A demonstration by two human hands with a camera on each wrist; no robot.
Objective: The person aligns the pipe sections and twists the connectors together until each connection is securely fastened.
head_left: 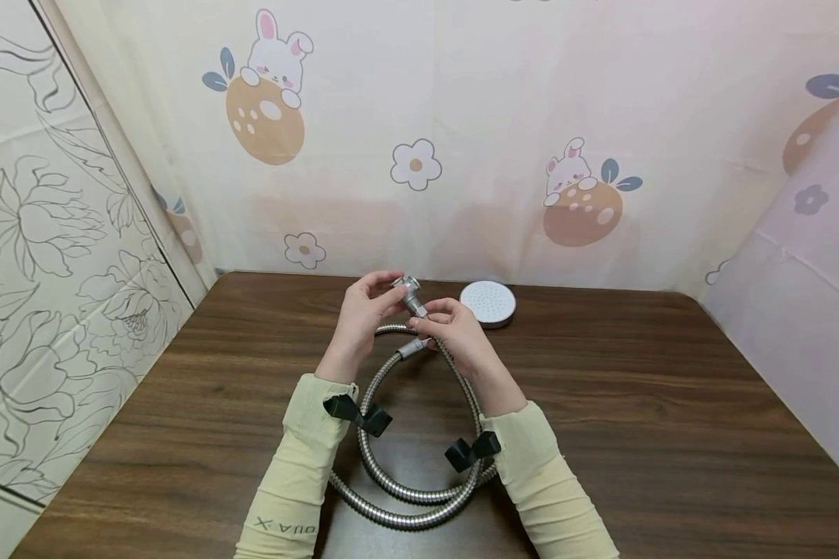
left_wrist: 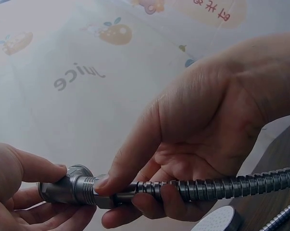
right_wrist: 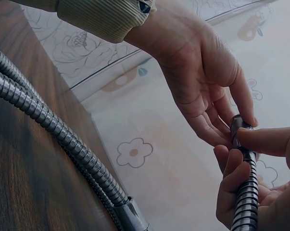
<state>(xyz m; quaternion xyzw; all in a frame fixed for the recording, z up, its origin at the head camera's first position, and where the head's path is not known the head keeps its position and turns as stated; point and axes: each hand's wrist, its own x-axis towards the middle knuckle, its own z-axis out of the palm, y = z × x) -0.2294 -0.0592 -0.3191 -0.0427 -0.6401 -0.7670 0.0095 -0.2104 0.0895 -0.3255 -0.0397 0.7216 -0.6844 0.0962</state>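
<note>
Left hand (head_left: pixel 358 317) pinches fitting (left_wrist: pixel 63 190), right hand (head_left: pixel 467 341) grips hose (left_wrist: pixel 226 188); threads (left_wrist: pixel 88 189) plain only in left wrist view

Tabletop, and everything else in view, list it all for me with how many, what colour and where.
Threaded pipe fitting: 1, silver, between the hands
Flexible shower hose: 1, silver, looped on the table, with its end nut raised to the fitting
Shower head: 1, white face, near the table's back edge
Table: 1, brown wood grain, below everything
Rabbit-print cloth: count unclear, cream, behind the table
Flower-drawing panel: 1, whitish with dark lines, far left
Sleeves: 2, pale yellow, on the forearms
Left hand: 1, bare, gripping the fitting
Right hand: 1, bare, gripping the hose end
</note>
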